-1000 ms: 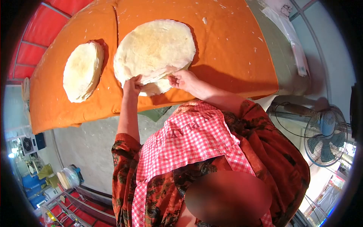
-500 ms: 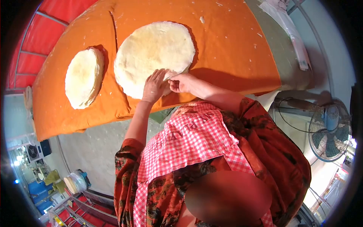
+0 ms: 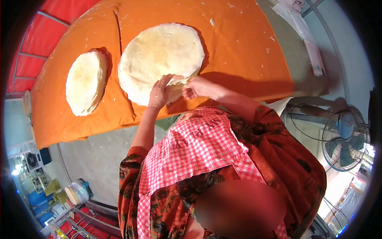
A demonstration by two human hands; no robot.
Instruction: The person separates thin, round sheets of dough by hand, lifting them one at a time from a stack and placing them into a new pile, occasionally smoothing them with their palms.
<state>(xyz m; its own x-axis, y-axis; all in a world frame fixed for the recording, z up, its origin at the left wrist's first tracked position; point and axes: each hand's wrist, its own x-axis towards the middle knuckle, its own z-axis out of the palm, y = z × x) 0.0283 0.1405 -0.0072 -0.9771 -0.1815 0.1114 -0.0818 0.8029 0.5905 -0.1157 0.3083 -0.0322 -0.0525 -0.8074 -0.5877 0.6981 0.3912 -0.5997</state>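
A large round stack of thin flatbread sheets (image 3: 161, 53) lies on an orange cloth (image 3: 238, 44). My left hand (image 3: 160, 93) rests on its near edge with the fingers stretched out flat. Close beside it on the right, my right hand (image 3: 197, 87) has its fingers closed in a pinch at the rim of the top flatbread. Between the two hands that rim is lifted and creased; the fingertips partly hide it. To the left sits a smaller, paler stack of flatbread (image 3: 84, 81), apart from both hands.
The orange cloth covers the table and has a fold line between the stacks, with scattered white crumbs. A fan (image 3: 345, 137) stands at the right. A white plastic-wrapped bundle (image 3: 304, 34) lies at the far right edge. A red-and-white checked apron (image 3: 195, 147) hangs close to the table's front.
My right hand has moved slightly right, and the flatbread's rim between the hands shows more lifted and creased. My left hand stays flat on the stack. The whole view has shifted slightly.
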